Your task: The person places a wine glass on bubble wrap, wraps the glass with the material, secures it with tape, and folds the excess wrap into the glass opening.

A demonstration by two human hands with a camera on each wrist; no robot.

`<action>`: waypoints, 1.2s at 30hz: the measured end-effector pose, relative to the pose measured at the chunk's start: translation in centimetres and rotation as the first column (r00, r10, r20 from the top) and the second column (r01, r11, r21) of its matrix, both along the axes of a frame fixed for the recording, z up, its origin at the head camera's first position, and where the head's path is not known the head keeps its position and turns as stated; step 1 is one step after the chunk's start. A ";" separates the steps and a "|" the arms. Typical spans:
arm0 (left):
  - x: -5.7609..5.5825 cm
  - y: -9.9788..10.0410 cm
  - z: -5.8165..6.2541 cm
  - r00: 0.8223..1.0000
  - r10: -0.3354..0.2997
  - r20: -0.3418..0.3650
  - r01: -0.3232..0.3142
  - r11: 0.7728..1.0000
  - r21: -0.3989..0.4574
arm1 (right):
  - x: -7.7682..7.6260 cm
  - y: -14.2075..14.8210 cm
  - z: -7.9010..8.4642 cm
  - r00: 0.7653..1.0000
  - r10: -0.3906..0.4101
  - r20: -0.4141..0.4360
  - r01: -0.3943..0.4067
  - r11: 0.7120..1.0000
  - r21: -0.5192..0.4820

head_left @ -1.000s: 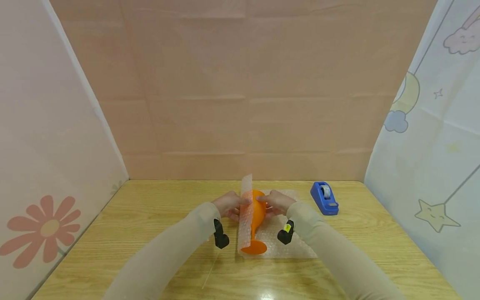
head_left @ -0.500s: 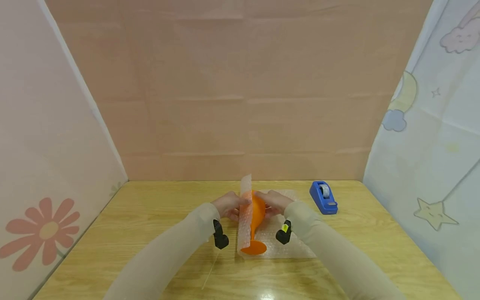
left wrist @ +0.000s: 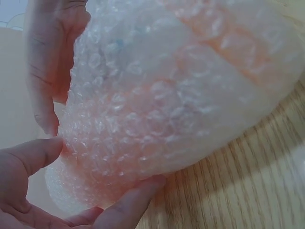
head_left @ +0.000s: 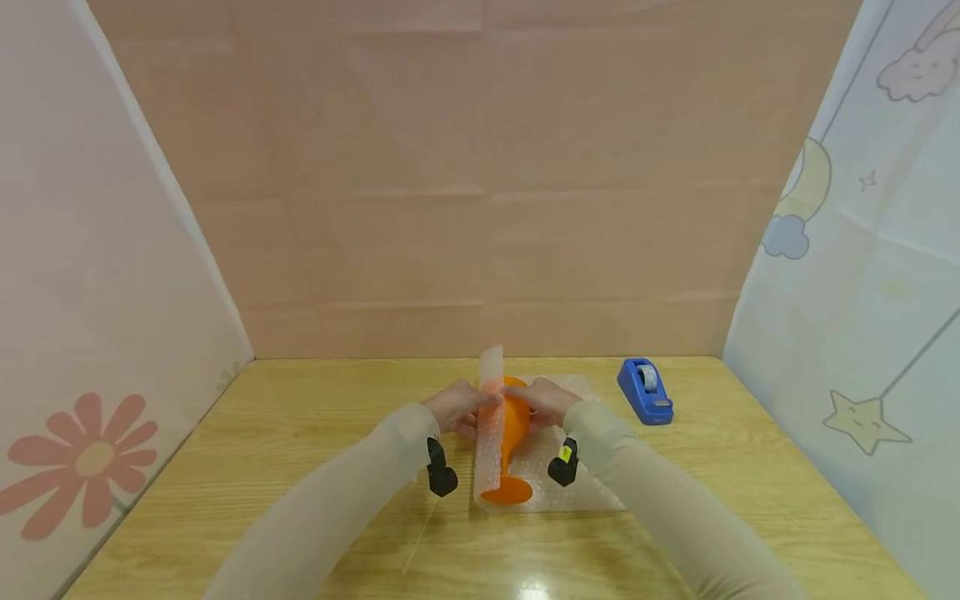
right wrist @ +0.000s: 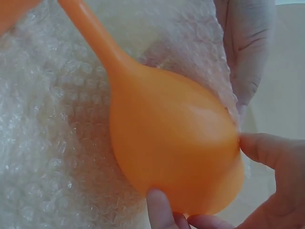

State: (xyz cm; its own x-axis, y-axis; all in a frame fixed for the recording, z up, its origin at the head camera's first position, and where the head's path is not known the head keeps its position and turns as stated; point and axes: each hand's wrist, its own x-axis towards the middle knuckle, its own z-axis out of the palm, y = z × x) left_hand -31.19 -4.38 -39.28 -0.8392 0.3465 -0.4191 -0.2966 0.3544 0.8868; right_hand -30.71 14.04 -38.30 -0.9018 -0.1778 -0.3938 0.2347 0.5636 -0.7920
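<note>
An orange plastic wine goblet (head_left: 516, 427) lies on a sheet of bubble wrap (head_left: 558, 483), its round foot toward me. The sheet's left part is folded up and over the goblet's left side. My left hand (head_left: 455, 407) grips that folded part from the left, thumb on top. My right hand (head_left: 551, 400) holds the goblet's bowl (right wrist: 176, 133) near the rim; its thumb reaches across to the wrap's folded edge, close to the left thumb. In the left wrist view the bubble wrap (left wrist: 143, 119) covers the goblet, and orange shows faintly through.
A blue tape dispenser (head_left: 647, 393) with a roll of clear tape stands at the back right of the wooden table (head_left: 315, 433). A pinkish-brown sheet (head_left: 480, 183) hangs behind the table. Printed cloth walls border it left and right.
My right thumb has slid left across the goblet's bowl to the folded edge of the bubble wrap. My left hand keeps its hold, and the goblet stays about where it was.
</note>
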 end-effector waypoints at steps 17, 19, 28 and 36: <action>-0.4 -0.4 -1.6 0.991 0.040 0.124 -0.048 0.997 0.059 | -0.2 0.2 -0.4 1.000 0.016 0.027 -0.015 0.999 -0.033; -0.3 -0.3 -1.6 0.992 0.041 0.119 -0.047 0.998 0.049 | -0.2 0.2 -0.4 0.999 0.017 0.039 -0.016 0.999 -0.042; 0.2 -0.8 -1.5 0.995 0.052 0.088 -0.053 0.999 0.004 | -0.2 -0.2 -0.9 0.995 0.012 0.098 -0.001 0.994 -0.107; 0.0 -2.1 -0.9 0.999 0.030 0.034 -0.029 0.999 -0.037 | -0.6 -0.7 -1.9 0.993 0.031 0.111 -0.006 0.976 -0.217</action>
